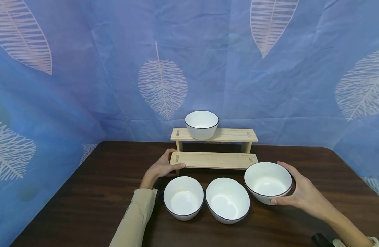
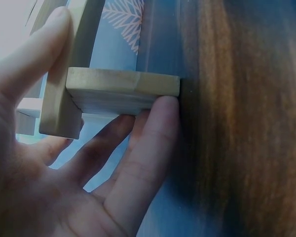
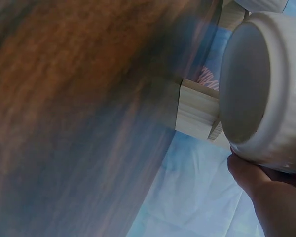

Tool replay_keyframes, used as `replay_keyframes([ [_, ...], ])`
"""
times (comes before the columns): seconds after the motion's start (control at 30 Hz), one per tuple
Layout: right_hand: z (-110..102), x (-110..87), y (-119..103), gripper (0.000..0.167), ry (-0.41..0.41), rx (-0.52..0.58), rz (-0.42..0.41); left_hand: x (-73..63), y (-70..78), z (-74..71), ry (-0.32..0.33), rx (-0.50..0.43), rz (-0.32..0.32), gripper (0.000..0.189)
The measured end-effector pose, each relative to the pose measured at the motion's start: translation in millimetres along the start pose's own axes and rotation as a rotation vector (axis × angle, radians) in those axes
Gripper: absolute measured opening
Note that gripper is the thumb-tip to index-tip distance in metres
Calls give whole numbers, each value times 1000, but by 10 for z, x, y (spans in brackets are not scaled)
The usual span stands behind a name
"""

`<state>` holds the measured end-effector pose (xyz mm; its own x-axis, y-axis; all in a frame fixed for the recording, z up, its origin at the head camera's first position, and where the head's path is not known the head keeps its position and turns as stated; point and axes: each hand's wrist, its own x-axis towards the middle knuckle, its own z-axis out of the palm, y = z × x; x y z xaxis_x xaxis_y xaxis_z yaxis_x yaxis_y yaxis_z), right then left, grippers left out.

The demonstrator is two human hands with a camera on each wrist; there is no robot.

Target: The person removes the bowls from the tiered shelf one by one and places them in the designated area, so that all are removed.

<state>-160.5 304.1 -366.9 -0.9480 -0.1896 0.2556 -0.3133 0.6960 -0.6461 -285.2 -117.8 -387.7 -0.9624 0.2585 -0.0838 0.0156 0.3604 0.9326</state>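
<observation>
My left hand point(image 1: 161, 167) grips the left end of a two-step wooden shelf rack point(image 1: 214, 160). Its thumb lies on the lower board, and in the left wrist view its fingers point(image 2: 148, 158) reach around the rack's leg point(image 2: 121, 86). At the right, my right hand point(image 1: 303, 192) holds a white bowl point(image 1: 267, 180) with a dark rim, thumb on the near side. The right wrist view shows that bowl's base point(image 3: 246, 81), raised off the table. Two similar bowls, a left one point(image 1: 184, 198) and a middle one point(image 1: 227, 201), stand on the table before the rack.
Another white bowl point(image 1: 201, 125) sits on the upper board point(image 1: 232, 134), left of its middle. The dark wooden table point(image 1: 84, 206) ends at a blue cloth backdrop point(image 1: 208, 75) with white leaf prints, close behind the rack.
</observation>
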Motion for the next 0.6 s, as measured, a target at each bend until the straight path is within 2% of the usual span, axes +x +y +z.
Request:
replay_keyframes([
  [0.37, 1, -2, 35, 109, -54, -25, -38, 0, -5, -26, 1, 15, 10, 72],
  [0.5, -9, -27, 85, 108, -96, -23, -25, 12, 3, -10, -5, 13, 6, 71],
  [0.6, -24, -59, 138, 105, -136, 17, -22, 20, 7, 8, -5, 13, 0, 71],
])
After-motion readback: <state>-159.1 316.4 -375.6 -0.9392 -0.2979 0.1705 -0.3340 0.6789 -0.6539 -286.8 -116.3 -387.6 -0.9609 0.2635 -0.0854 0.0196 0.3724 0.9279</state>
